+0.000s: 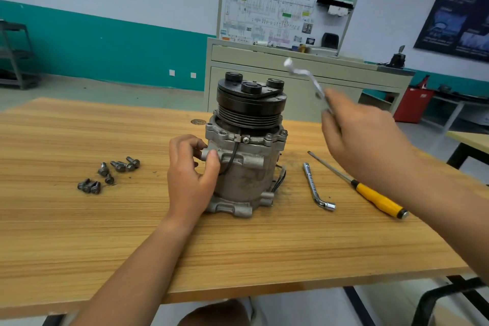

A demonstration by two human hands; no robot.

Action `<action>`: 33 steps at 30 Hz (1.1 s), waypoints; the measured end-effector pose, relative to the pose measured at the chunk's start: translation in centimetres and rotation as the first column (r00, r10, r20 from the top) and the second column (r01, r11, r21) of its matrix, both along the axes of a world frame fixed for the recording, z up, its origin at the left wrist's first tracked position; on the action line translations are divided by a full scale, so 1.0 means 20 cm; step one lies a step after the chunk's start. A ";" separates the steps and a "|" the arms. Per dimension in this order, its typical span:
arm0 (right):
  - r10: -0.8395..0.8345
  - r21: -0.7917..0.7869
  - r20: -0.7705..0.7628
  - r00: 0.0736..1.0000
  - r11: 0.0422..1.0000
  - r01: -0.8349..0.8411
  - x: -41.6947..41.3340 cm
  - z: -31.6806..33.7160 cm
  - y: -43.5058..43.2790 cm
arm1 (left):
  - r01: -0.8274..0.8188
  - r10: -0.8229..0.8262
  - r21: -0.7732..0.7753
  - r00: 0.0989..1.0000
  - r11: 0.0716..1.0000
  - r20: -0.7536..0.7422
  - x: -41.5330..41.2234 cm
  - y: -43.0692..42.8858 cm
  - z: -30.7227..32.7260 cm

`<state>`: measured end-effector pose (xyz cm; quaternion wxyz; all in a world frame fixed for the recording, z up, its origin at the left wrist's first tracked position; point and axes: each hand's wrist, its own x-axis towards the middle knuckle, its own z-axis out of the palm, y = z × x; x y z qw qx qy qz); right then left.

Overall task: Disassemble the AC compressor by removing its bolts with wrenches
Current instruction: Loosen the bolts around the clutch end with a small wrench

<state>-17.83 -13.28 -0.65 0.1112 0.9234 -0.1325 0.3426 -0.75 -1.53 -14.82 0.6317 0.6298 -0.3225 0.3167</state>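
Currently, the AC compressor (246, 161) is being stood upright near the middle of the wooden table (105, 233), with its black pulley uppermost. It is being held at its 9 o'clock side by the left hand (190, 177), whose fingers and thumb are being curled round a lug on the grey housing. A silver wrench (316, 87), blurred, is being gripped by the right hand (362, 137), which is being held raised above the table at about 2 o'clock from the compressor. The wrench's far end is being pointed up toward 11 o'clock, apart from the compressor. A cluster of loose bolts (109, 179) is lying on the table at 9 o'clock from the compressor, well apart from it. At 3 o'clock, an L-shaped socket wrench (313, 188) is lying flat near the housing. A yellow-handled screwdriver (375, 197) is lying just beyond it, partly being hidden by the right forearm. A grey cabinet (344, 82) carrying a wiring display board is standing beyond the table at 12 o'clock.
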 end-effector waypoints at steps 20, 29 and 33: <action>-0.312 -0.378 -0.645 0.697 0.923 0.064 0.00 0.09 0.16 | 0.004 -0.004 0.002 1.000 1.000 0.015 0.01 0.00 -0.01; -0.381 -0.528 -0.655 0.652 0.848 -0.035 0.00 0.04 0.17 | 0.016 -0.016 0.005 1.000 1.000 0.006 0.02 0.00 -0.01; -0.315 -0.522 -0.600 0.736 0.851 -0.061 0.01 0.00 0.05 | 0.021 -0.021 0.009 1.000 1.000 -0.012 0.01 0.00 -0.01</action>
